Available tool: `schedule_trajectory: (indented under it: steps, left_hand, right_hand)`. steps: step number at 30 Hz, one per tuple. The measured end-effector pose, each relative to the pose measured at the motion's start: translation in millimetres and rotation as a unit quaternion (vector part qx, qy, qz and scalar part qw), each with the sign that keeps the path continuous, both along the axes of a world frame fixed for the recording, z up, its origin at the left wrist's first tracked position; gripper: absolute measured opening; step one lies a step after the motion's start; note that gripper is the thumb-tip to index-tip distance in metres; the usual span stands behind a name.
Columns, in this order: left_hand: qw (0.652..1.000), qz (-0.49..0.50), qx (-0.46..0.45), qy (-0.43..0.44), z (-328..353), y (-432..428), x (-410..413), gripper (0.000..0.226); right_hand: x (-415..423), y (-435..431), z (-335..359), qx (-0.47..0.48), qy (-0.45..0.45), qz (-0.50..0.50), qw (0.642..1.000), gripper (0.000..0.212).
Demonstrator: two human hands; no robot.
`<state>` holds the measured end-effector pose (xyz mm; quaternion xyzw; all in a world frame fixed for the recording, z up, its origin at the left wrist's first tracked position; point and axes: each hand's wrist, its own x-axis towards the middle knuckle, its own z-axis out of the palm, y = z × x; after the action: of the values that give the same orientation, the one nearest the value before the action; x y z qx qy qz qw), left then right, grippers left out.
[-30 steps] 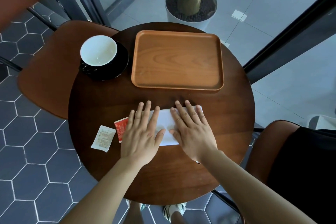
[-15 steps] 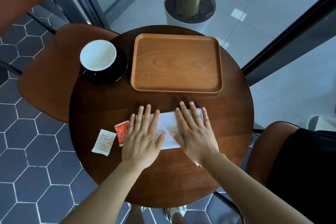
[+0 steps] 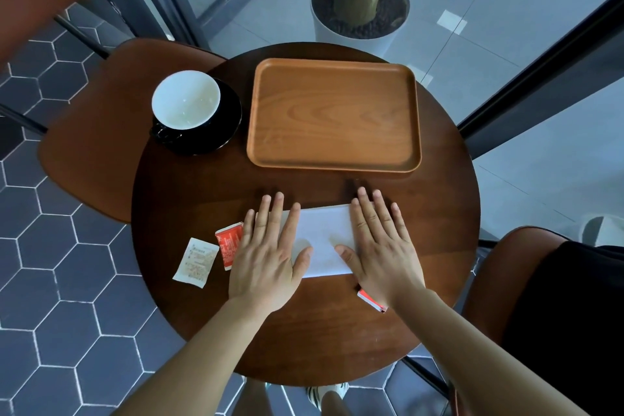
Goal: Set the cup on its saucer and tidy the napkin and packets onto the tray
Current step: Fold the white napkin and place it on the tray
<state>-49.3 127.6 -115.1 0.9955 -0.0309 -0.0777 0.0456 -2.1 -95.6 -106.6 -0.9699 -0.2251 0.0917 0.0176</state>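
the cup (image 3: 185, 100) already sits on its saucer (image 3: 227, 127); left hand (image 3: 266, 255) and right hand (image 3: 381, 252) press flat, fingers spread, on the napkin (image 3: 324, 236); packets (image 3: 196, 262) remain on the tabletop (image 3: 304, 331), tray (image 3: 334, 116) bare.

Print on two packets, none of it legible

The white packet (image 3: 196, 263), at the lower left of the frame, carried rows of small reddish-brown print, too fine and blurred to read. The red packet (image 3: 230, 244) just to its right bore pale lettering that likewise could not be made out. No other writing, brand or number showed anywhere.
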Motion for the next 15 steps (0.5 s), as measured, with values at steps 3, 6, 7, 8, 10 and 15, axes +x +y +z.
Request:
schedule_trajectory:
  steps: [3, 6, 7, 8, 10, 15]
  left_hand:
    - [1.000, -0.005, 0.006, 0.008, 6.1, -1.4, -1.5, 0.072]
    - [1.000, 0.021, 0.000, 0.006, 20.7, -3.4, -1.1, 0.073]
    - [0.999, 0.039, -0.006, 0.001, 26.0, -4.3, -1.9, 0.073]
    - [0.998, 0.062, -0.019, -0.012, 31.2, -4.2, -4.9, 0.072]
    - [0.989, 0.121, -0.062, -0.063, 40.1, -2.4, -16.9, 0.064]
    - [0.928, 0.296, -0.200, -0.110, 51.6, 2.2, -60.5, 0.018]
  right_hand:
    - [-0.9, 0.5, 0.2, -0.003, 0.005, 0.000, 1.000, 0.078]
    - [0.3, 0.9, 2.1, -0.005, 0.007, -0.001, 1.000, 0.078]
    - [0.4, 0.6, 2.7, -0.004, 0.009, 0.000, 1.000, 0.079]
    - [0.5, 0.4, 3.4, -0.001, 0.011, 0.002, 1.000, 0.079]
    - [1.2, 0.2, 7.2, 0.018, 0.012, -0.001, 1.000, 0.078]
    - [-3.7, 8.7, 20.6, 0.114, -0.029, -0.004, 0.993, 0.064]
